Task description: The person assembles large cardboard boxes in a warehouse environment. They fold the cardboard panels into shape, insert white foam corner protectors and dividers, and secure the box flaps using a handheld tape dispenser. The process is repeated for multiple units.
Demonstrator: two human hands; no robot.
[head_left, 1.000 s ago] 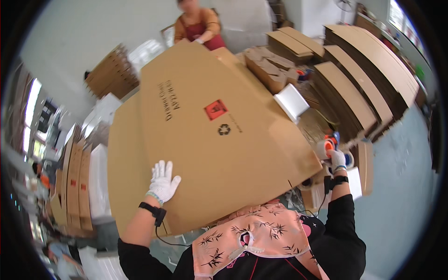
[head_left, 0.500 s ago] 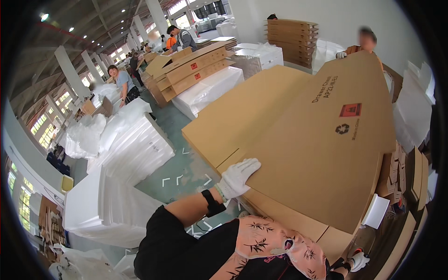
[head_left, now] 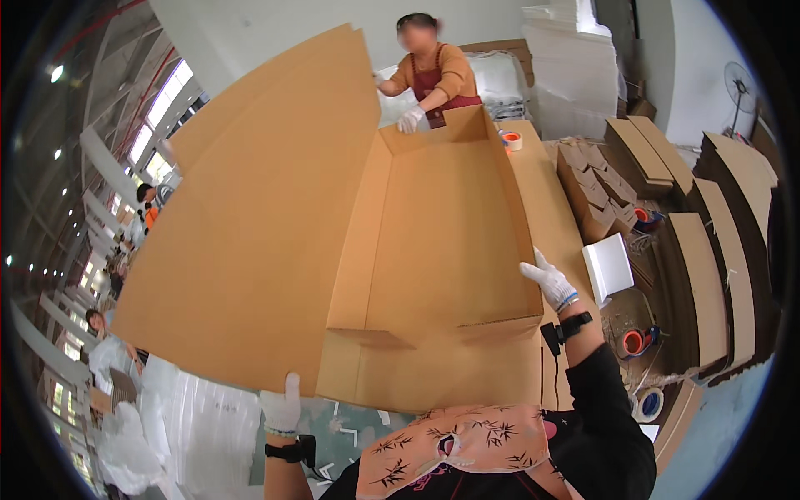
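the box (head_left: pixel 437 237) is lying wide open now — a moment ago its printed face was covering everything, and now the big flap (head_left: pixel 250 208) is standing up and leaning out to the left, its plain inner side facing us, and no printing is showing. for the work in hand that is meaning, i would judge, that the inside is now within reach, with the long floor and the side walls showing bare. the box is resting in the middle, its near end towards the wearer, on more flat cardboard (head_left: pixel 546 187). the left hand (head_left: pixel 282 408), gloved, is holding the flap by its lower edge; the thumb is lying on the inner side, and the fingers seem to be hooking behind, out of sight. the right hand (head_left: pixel 552 282) has left the clutter on the right and is touching the right wall (head_left: pixel 510 196) of the box, thumb and fingers spreading a little; whether it is clasping that wall or only leaning there, i cannot tell. across from them a co-worker (head_left: pixel 450 71) is keeping one gloved hand (head_left: pixel 411 119) at the far end and the other by the flap's edge. a tape roll (head_left: pixel 512 141) is sitting just beside the far right corner, while a white block (head_left: pixel 609 265) is lying off to the right — near the stacked cardboard (head_left: pixel 698 287).
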